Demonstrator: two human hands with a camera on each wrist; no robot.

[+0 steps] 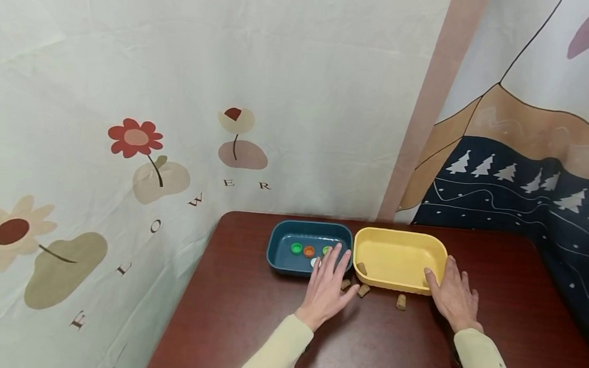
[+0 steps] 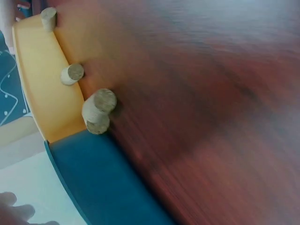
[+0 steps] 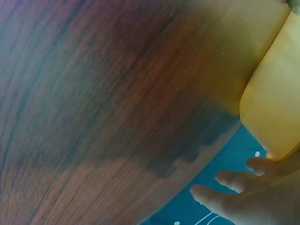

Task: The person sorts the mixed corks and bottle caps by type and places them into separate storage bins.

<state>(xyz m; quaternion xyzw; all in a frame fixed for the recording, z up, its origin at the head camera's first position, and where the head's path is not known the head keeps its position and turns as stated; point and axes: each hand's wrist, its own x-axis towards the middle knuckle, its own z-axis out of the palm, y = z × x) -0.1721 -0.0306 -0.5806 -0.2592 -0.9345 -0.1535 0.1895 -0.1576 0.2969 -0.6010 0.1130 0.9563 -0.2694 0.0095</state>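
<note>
My left hand hovers with spread fingers over the near right corner of a blue tray. Inside that tray lie a green cap, an orange cap, a light green cap and a white one, partly hidden by the fingers. My right hand is at the right end of a yellow tray, its thumb over the rim and its other fingers extended outside. One cork sits in the yellow tray's near left corner. Along the trays' front side are several corks.
The trays stand side by side at the back of a dark red-brown table. Behind it hangs a pale curtain with printed flowers. A navy cloth with tree prints hangs at the right.
</note>
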